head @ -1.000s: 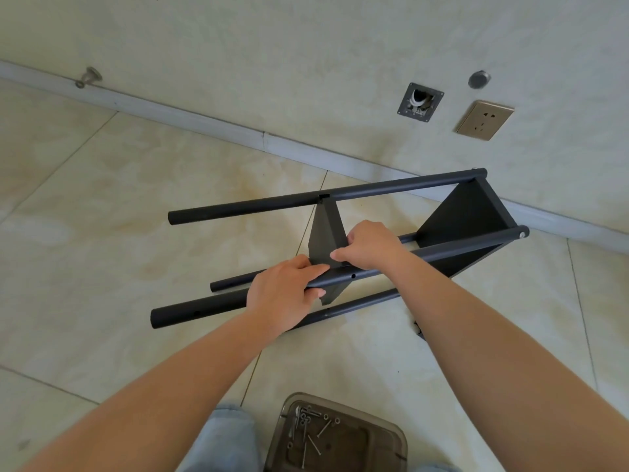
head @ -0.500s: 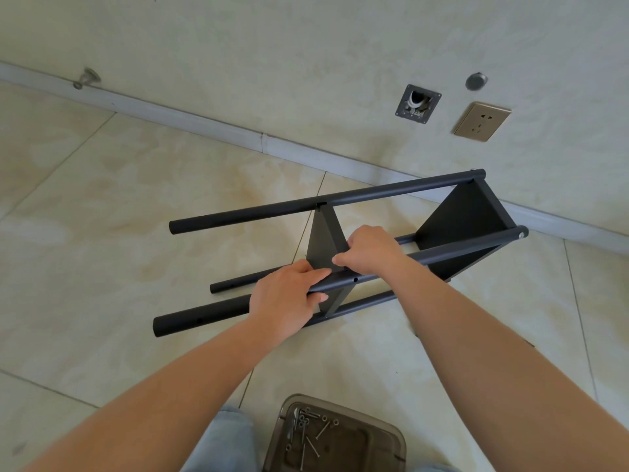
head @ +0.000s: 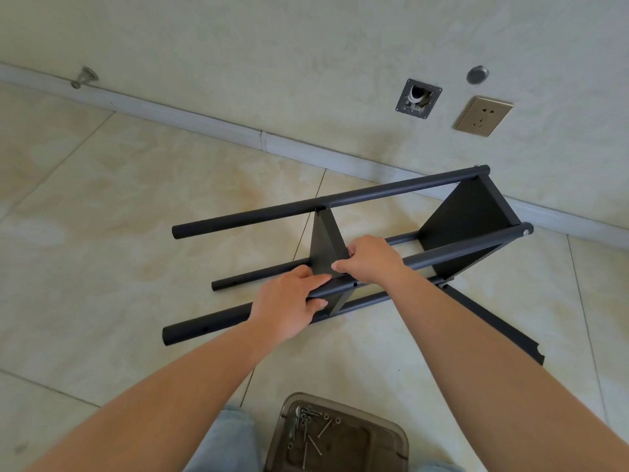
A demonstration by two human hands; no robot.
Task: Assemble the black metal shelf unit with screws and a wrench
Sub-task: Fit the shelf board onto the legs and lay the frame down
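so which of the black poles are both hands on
The nearest upper pole: left hand grips it, right hand holds it at the middle shelf panel. The other three are untouched.

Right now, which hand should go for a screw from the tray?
Right, probably. The left hand grips the near pole and steadies the frame; the right hand only pinches the middle shelf panel, and the screw tray lies below it.

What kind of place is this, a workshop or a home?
Probably a room in a home, not a workshop: a tiled floor, a wall socket above a white baseboard, and the shelf frame lying on the floor.
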